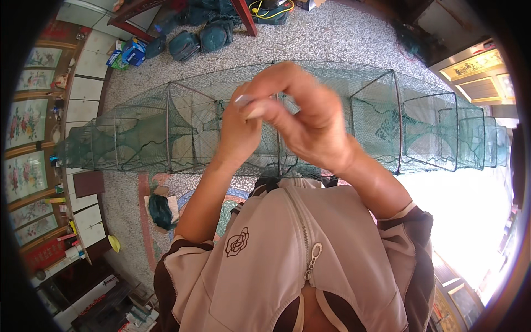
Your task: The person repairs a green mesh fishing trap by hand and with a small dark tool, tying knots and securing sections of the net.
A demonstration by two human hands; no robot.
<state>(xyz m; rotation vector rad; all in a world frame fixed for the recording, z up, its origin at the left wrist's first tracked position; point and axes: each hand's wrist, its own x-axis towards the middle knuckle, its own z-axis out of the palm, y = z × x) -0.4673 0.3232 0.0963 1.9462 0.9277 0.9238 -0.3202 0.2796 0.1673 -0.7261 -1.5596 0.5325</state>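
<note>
My right hand [307, 119] is raised over the long green mesh net [376, 127], its index finger and thumb curled into a pinch, slightly blurred. A small shiny silvery bit [241, 99] shows at those fingertips; I cannot make out what it is. Just behind and to the left, my left hand [241, 130] meets the right at the fingertips, its own fingers mostly hidden. Square metal frames [399, 144] divide the net, which stretches sideways across the view beneath both hands.
Dark green bundles [185, 47] lie by red wooden legs [248, 22], near blue packages [133, 52]. A green bundle on cardboard [159, 213] rests lower left. Cabinets [83, 127] line the left; a bright opening [453, 210] is at right.
</note>
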